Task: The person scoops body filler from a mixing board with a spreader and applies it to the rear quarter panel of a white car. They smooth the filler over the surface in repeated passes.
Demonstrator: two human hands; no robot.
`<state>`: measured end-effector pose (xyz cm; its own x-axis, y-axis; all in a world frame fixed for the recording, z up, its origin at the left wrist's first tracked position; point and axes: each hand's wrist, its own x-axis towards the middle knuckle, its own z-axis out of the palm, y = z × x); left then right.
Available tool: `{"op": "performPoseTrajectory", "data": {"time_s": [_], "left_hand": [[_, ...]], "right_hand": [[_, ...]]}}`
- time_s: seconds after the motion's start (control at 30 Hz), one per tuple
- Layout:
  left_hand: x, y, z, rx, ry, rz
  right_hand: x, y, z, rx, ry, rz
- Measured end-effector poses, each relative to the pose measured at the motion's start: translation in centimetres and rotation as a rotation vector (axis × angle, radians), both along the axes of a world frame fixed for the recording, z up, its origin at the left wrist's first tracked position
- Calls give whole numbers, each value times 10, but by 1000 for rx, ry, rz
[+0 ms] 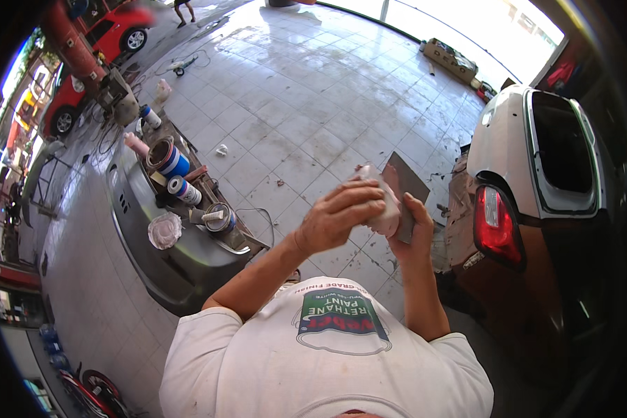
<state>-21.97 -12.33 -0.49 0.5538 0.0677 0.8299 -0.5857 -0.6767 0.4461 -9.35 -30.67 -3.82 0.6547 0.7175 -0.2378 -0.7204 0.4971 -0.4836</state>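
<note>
In front of my chest, my left hand [343, 212] has its fingers wrapped over a whitish-pink, smeared object [387, 217]; whether it is a tub or a wad of material I cannot tell. A thin, flat grey plate [409, 180] stands tilted beside it, gripped by my right hand [416, 228] near its lower end, thumb on the near side. The plate and the pinkish object are close together, and my fingers hide where they may touch.
At left, a narrow bench carries a blue-and-white can [171, 159], a spray can [185, 190], an open tin [220, 218] and a pink-smeared tub [165, 230]. A grey bumper [177, 275] lies along it. At right stands a car with a red tail light [498, 224].
</note>
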Motion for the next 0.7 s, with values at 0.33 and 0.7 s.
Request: {"op": "performPoseTrajectory", "data": {"time_s": [0.33, 0.7], "left_hand": [[12, -13, -6, 275, 169, -124], [55, 11, 37, 91, 123, -231]], "right_hand": [[-15, -21, 4, -529, -235, -508], [-29, -37, 67, -698, -1301, -321]]}}
